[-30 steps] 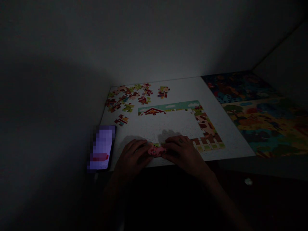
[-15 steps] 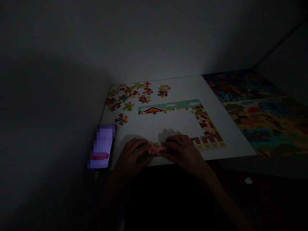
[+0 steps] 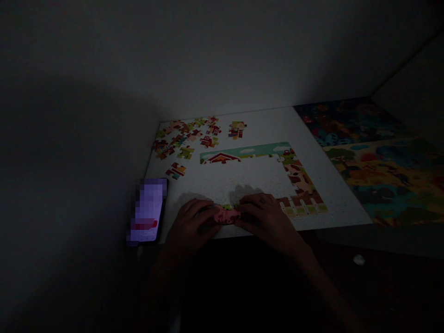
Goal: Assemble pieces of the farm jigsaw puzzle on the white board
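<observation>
Light: very dim; only the white worktop (image 3: 322, 185) lit, surroundings near black.
Left hand (image 3: 192, 225): palm down at the near edge, fingers bent onto the pink puzzle piece (image 3: 226, 215), touching its left end.
Right hand (image 3: 264, 216): palm down, fingers curled against the right end of the same piece; pressing or pinching, cannot tell which.
Pink puzzle piece: one, flat on the worktop between the two hands, at the near edge, in line with the bottom border row.
Puzzle frame (image 3: 294, 173): one, partly built; top strip with red barn roof, right side column, part of the bottom fence row joined; left side and middle open.
Loose pieces (image 3: 183, 138): one scattered heap at the far left corner, too many and too dark to count; one small joined cluster (image 3: 236, 129) apart to its right; one stray (image 3: 175, 170) nearer.
Phone (image 3: 148, 211): one, screen lit, just left of the left hand.
Finished puzzles (image 3: 378, 157): two, side by side at the right, well apart from the hands.
</observation>
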`<state>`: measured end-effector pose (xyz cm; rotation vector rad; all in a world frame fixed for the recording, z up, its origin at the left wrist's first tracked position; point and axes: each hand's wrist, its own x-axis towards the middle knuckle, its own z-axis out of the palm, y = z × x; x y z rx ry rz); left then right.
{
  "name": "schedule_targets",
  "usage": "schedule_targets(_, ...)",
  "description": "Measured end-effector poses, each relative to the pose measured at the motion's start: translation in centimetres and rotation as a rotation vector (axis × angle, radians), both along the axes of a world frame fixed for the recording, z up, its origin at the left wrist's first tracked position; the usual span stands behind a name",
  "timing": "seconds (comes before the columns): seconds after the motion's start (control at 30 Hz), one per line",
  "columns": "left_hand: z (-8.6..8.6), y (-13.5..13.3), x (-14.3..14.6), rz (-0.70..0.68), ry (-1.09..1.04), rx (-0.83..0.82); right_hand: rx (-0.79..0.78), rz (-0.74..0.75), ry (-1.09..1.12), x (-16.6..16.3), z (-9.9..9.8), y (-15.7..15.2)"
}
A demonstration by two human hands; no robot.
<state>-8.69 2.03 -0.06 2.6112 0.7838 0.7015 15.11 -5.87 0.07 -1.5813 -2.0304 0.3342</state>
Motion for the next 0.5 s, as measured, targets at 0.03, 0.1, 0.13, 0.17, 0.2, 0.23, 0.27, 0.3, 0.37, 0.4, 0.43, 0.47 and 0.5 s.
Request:
schedule_targets(0.03, -0.01, -0.01, -0.03, 0.003, 0.007, -0.005, 0.0, -0.001, 0.001, -0.01, 0.02, 0.0)
schedule_targets(0.1, -0.02, -0.03, -0.08, 0.004, 0.015, -0.017, 0.002, -0.002, 0.001, 0.0, 0.01, 0.01)
schedule_targets(0.13, -0.01, -0.05, -0.09, 0.004, 0.016, -0.023, 0.0, -0.002, 0.0, 0.01, -0.02, 0.02)
schedule_targets(0.17, 0.01, -0.05, -0.09, 0.005, 0.017, -0.031, -0.001, -0.001, -0.001, 0.03, -0.06, 0.04)
schedule_targets(0.2, 0.04, -0.05, -0.07, 0.005, 0.016, -0.037, -0.002, 0.0, -0.002, 0.05, -0.1, 0.05)
schedule_targets(0.23, 0.08, -0.05, -0.05, 0.006, 0.016, -0.043, -0.002, 0.001, -0.004, 0.07, -0.15, 0.07)
schedule_targets(0.27, 0.12, -0.03, -0.02, 0.006, 0.007, -0.04, -0.001, 0.002, -0.005, 0.09, -0.19, 0.08)
schedule_targets(0.3, 0.15, -0.02, 0.02, 0.004, -0.002, -0.035, 0.0, 0.003, -0.006, 0.11, -0.23, 0.08)
schedule_targets(0.37, 0.17, 0.03, 0.07, -0.002, -0.017, -0.022, 0.001, 0.005, -0.005, 0.12, -0.27, 0.07)
schedule_targets(0.4, 0.17, 0.05, 0.08, -0.003, -0.017, -0.019, 0.0, 0.005, -0.002, 0.13, -0.27, 0.06)
schedule_targets(0.43, 0.16, 0.06, 0.08, -0.005, -0.013, -0.02, -0.002, 0.007, 0.003, 0.13, -0.26, 0.05)
schedule_targets(0.47, 0.14, 0.08, 0.07, -0.007, -0.007, -0.024, -0.003, 0.007, 0.008, 0.12, -0.26, 0.03)
schedule_targets(0.5, 0.11, 0.08, 0.05, -0.007, -0.001, -0.03, -0.002, 0.006, 0.012, 0.12, -0.25, 0.02)
